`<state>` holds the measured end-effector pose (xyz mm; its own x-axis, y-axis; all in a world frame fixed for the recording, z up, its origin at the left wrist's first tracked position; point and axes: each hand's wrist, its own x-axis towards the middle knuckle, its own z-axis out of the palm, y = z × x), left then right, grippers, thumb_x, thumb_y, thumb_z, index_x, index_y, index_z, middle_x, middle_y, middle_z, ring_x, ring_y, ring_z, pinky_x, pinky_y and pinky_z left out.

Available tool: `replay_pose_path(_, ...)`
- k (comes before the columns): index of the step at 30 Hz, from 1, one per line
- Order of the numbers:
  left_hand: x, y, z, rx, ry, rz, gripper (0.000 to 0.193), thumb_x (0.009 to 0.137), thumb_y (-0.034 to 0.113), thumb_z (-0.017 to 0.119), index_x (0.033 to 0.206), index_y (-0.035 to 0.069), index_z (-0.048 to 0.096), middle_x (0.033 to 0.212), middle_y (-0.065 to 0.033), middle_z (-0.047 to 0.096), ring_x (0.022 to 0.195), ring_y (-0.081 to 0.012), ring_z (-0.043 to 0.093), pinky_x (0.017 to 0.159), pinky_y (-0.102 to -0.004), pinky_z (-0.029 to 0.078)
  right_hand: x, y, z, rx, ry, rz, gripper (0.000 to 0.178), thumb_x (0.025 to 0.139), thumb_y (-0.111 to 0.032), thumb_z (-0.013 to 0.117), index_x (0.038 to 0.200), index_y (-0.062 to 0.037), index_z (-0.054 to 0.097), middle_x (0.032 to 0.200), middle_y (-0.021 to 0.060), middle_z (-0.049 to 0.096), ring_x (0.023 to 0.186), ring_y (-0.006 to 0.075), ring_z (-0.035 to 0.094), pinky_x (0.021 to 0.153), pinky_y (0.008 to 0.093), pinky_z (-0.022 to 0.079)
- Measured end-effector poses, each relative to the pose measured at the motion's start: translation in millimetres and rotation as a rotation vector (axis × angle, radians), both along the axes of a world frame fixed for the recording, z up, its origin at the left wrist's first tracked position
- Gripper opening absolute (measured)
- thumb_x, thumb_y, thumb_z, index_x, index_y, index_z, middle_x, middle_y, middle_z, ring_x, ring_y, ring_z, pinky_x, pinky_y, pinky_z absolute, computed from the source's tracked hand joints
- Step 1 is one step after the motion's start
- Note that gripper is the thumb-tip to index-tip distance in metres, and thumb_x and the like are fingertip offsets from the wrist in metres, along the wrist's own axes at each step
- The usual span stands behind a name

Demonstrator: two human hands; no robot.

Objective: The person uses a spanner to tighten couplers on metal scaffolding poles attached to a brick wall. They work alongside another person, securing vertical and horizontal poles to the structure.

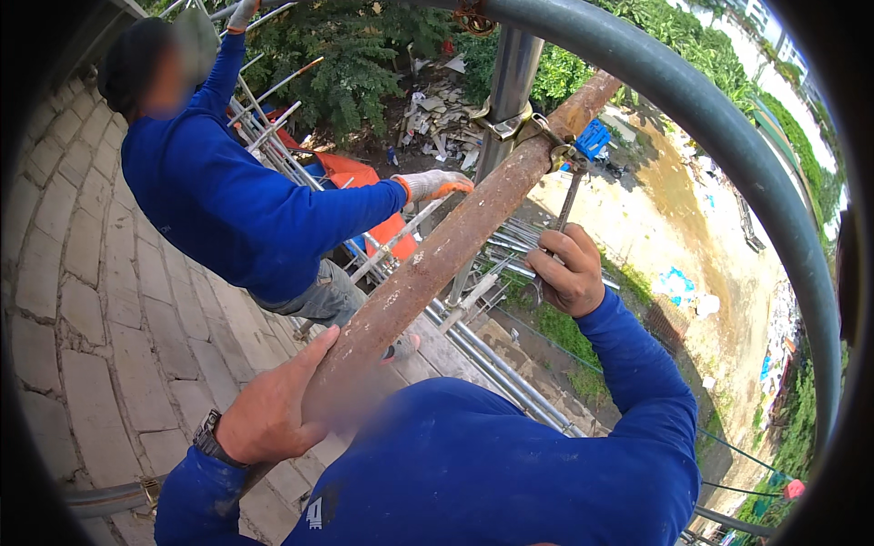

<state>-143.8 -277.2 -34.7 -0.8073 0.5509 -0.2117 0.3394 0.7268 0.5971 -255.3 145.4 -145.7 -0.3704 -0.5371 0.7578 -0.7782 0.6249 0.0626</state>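
Observation:
A rusty steel scaffold tube [437, 259] slants from the lower left up to the far right. My left hand [278, 400], a watch on its wrist, is wrapped round the tube's near part. Farther along, a metal scaffold coupler [537, 132] joins the tube to a shiny upright pole [514, 77]. My right hand [569, 273] is closed round a wrench [571, 198], whose upper end meets the coupler's bolt side. How exactly the wrench sits on the nut is too small to tell.
At the left a co-worker in a blue shirt [218, 191] reaches a gloved hand [435, 185] toward the tube. A thick grey curved pipe [728, 109] arches overhead and down the right. A block wall [118, 318] fills the left. Far below lie ground [674, 200] and debris [432, 127].

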Motion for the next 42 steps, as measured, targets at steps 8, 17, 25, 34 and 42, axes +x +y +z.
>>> replay_pose_path(8, 0.3, 4.3, 4.2, -0.003, 0.093, -0.028, 0.097, 0.079, 0.012, 0.077, 0.160, -0.002, 0.026, 0.134, -0.0307, 0.061, 0.111, -0.0467, 0.066, 0.094, -0.0460, 0.055, -24.1, 25.0, 39.3, -1.214, -0.174, 0.388, 0.020, 0.111, -0.022, 0.051, 0.113, -0.0032, 0.057, 0.093, 0.0108, 0.063, 0.068, 0.0129, 0.053, 0.062, 0.0296, 0.047)
replay_pose_path(17, -1.4, 6.6, 7.8, -0.035, 0.047, -0.013, 0.102, 0.076, 0.014, 0.081, 0.160, -0.001, 0.025, 0.143, -0.0302, 0.055, 0.119, -0.0463, 0.062, 0.100, -0.0450, 0.052, -23.4, 33.1, 77.2, -0.950, -0.329, 0.322, 0.019, 0.111, -0.022, 0.051, 0.108, -0.0047, 0.058, 0.088, 0.0066, 0.060, 0.065, 0.0070, 0.044, 0.056, 0.0237, 0.036)
replay_pose_path(25, -1.4, 5.2, 7.5, -0.033, 0.075, -0.030, 0.101, 0.077, 0.013, 0.082, 0.159, -0.002, 0.025, 0.141, -0.0301, 0.056, 0.117, -0.0453, 0.064, 0.098, -0.0443, 0.054, -17.8, 24.1, 82.8, -0.924, -0.332, 0.318, 0.019, 0.110, -0.023, 0.053, 0.107, -0.0050, 0.058, 0.091, 0.0080, 0.060, 0.066, 0.0092, 0.046, 0.059, 0.0244, 0.039)
replay_pose_path(34, -1.1, 3.5, 7.0, -0.029, 0.035, -0.016, 0.101, 0.079, 0.014, 0.082, 0.160, -0.001, 0.024, 0.140, -0.0285, 0.057, 0.115, -0.0443, 0.064, 0.096, -0.0448, 0.054, -12.5, -11.3, 96.0, -0.817, -0.366, 0.081, 0.024, 0.109, -0.025, 0.056, 0.099, -0.0035, 0.060, 0.087, 0.0041, 0.062, 0.071, 0.0079, 0.054, 0.062, 0.0247, 0.045)
replay_pose_path(42, -2.5, 4.2, 5.8, -0.028, 0.063, -0.032, 0.100, 0.078, 0.013, 0.081, 0.160, 0.000, 0.025, 0.141, -0.0296, 0.056, 0.116, -0.0450, 0.064, 0.096, -0.0452, 0.054, -2.6, -48.5, 32.9, -0.210, -0.063, -0.127, 0.025, 0.073, 0.003, 0.074, 0.094, -0.0051, 0.063, 0.094, 0.0082, 0.062, 0.074, 0.0290, 0.054, 0.065, 0.0385, 0.045)
